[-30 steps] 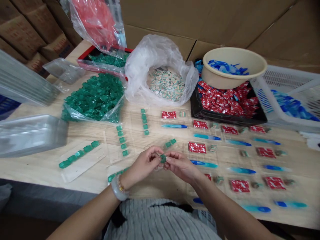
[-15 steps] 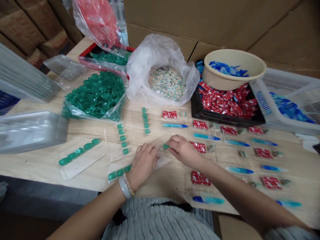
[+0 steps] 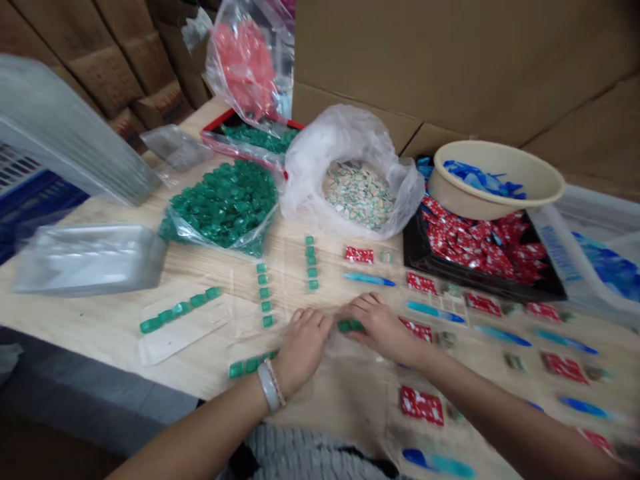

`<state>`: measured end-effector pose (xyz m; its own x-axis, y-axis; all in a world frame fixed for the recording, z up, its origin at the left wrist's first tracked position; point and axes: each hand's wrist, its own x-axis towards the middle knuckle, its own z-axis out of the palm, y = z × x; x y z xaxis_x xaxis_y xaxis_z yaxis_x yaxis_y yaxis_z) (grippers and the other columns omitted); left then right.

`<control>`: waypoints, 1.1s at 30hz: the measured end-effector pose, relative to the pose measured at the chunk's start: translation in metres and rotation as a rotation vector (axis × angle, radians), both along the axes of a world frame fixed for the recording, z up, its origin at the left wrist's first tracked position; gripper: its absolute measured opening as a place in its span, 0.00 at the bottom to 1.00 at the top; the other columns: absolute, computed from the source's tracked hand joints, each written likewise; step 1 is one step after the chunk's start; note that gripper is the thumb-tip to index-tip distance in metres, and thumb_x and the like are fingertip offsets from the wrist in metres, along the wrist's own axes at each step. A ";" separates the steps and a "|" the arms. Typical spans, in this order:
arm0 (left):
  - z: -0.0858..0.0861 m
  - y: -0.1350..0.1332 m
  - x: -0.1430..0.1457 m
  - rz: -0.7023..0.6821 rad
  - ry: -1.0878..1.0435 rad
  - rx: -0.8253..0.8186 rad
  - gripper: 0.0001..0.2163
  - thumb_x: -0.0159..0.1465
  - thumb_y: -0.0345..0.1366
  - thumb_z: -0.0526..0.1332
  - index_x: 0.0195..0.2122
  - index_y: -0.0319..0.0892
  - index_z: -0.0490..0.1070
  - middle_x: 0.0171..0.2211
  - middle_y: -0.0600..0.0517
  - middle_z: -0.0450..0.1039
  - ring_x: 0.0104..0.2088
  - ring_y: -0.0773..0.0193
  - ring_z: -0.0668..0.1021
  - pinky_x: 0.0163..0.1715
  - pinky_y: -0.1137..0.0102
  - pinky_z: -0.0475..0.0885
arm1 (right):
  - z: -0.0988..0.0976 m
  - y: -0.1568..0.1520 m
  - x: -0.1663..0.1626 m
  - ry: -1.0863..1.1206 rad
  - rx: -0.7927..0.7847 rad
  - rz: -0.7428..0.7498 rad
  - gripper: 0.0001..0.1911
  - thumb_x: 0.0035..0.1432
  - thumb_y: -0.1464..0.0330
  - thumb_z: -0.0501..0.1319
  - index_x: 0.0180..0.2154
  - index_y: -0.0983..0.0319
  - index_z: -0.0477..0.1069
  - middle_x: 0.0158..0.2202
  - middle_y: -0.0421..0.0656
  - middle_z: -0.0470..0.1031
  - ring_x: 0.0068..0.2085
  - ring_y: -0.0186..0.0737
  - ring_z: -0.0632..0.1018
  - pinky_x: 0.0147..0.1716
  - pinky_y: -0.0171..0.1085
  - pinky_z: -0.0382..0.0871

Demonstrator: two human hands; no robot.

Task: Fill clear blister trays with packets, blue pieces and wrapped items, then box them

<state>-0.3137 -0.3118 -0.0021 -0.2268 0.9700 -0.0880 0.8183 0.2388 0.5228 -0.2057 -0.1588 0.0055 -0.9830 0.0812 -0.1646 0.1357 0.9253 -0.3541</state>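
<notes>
My left hand [image 3: 303,345] lies palm down on a clear plastic tray [image 3: 345,347] at the table's near edge, fingers stretched flat. My right hand [image 3: 383,327] rests just to its right, fingertips pinched on small green wrapped pieces [image 3: 346,325] in that tray. Other clear trays hold rows of green pieces [image 3: 264,293] [image 3: 311,261] [image 3: 180,309]. An open bag of green pieces [image 3: 223,203] sits beyond them to the left.
A white bag of pale striped pieces [image 3: 356,190], a black tray of red packets [image 3: 480,240] and a beige bowl [image 3: 493,180] with blue items stand at the back. Filled trays with red packets and blue sticks [image 3: 435,312] cover the right. Stacked clear trays [image 3: 85,257] lie left.
Both hands came down from holding a green piece in the air onto the clear tray. The view has shifted left and closer, with motion blur.
</notes>
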 end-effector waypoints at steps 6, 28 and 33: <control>0.038 0.004 -0.117 0.084 -0.002 0.214 0.11 0.59 0.37 0.54 0.41 0.41 0.68 0.40 0.48 0.70 0.42 0.61 0.70 0.44 0.67 0.62 | 0.011 0.022 -0.016 0.226 0.048 -0.110 0.09 0.56 0.65 0.54 0.32 0.63 0.70 0.29 0.46 0.72 0.34 0.41 0.71 0.36 0.40 0.60; 0.013 0.139 -0.358 0.484 0.196 -0.071 0.15 0.51 0.33 0.60 0.41 0.38 0.71 0.47 0.38 0.67 0.46 0.51 0.70 0.45 0.62 0.63 | -0.017 0.060 -0.361 0.202 0.129 -0.305 0.15 0.51 0.77 0.51 0.39 0.65 0.71 0.41 0.49 0.70 0.40 0.40 0.72 0.38 0.35 0.63; 0.016 0.133 -0.356 0.460 0.128 -0.028 0.10 0.49 0.25 0.57 0.34 0.36 0.72 0.38 0.40 0.71 0.43 0.52 0.72 0.44 0.63 0.64 | -0.021 0.062 -0.360 0.170 0.168 -0.253 0.18 0.48 0.77 0.53 0.43 0.63 0.67 0.42 0.49 0.66 0.39 0.41 0.71 0.36 0.36 0.63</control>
